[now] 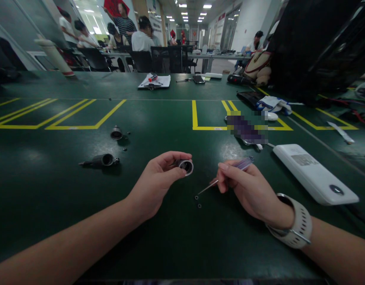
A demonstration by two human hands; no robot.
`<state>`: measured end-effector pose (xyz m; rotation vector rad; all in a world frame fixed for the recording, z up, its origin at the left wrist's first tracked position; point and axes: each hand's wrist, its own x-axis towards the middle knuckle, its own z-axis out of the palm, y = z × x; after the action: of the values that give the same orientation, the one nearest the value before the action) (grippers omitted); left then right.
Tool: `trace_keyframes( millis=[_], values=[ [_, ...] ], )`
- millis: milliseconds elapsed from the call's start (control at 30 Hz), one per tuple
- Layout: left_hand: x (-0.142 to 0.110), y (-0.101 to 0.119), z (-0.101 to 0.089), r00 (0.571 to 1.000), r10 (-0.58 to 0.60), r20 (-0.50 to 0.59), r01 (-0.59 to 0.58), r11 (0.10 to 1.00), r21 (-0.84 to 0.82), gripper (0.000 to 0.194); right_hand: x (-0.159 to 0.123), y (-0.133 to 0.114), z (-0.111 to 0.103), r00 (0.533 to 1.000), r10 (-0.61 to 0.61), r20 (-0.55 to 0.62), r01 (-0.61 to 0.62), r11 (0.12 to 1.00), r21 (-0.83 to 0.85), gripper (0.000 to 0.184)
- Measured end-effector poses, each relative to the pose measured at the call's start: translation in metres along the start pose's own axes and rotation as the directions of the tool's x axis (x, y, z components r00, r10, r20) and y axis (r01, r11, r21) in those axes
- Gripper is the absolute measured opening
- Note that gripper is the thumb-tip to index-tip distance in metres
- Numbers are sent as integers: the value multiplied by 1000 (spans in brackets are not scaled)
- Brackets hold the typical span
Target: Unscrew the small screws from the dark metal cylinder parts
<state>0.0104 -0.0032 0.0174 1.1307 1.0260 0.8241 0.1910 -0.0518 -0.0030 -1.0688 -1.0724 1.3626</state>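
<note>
My left hand [158, 178] is closed around a small round metal housing [188, 167], its hollow end facing right. Between the fingers of my right hand [244, 182] is a thin screwdriver [243, 163] with a clear purplish handle. Its shaft slants down to the left, and the tip is close to a tiny dark ring-shaped part [196, 197]; whether they touch I cannot tell. A second small ring-shaped part [199, 206] lies just below. To the left lie a dark metal piece with a shaft [103, 160] and a cup-shaped metal part [116, 133].
A white power bank [314, 174] lies right of my right hand, near a phone with a blurred screen [246, 130]. Yellow tape outlines [195, 114] mark the green table [158, 245]. Farther back are a clipboard [143, 82], a cloth [274, 105] and a black bag [307, 51]. People sit beyond.
</note>
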Motion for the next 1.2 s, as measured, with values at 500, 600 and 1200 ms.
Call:
trace_keyframes(
  millis=[500, 600, 1200],
  values=[
    [1, -2, 0, 1000, 9, 5, -9, 1000, -8, 27, -15, -5, 7, 931, -272, 243, 363, 763, -535, 27],
    [0, -2, 0, 1000, 13, 2, -13, 1000, -4, 27, -20, -4, 11, 795, -409, 449, 607, 541, -582, 18],
    [-4, -4, 3, 997, 71, 24, -73, 987, 141, 23, -22, 0, 12, 590, -586, 556, 767, 191, -612, 8]
  ],
)
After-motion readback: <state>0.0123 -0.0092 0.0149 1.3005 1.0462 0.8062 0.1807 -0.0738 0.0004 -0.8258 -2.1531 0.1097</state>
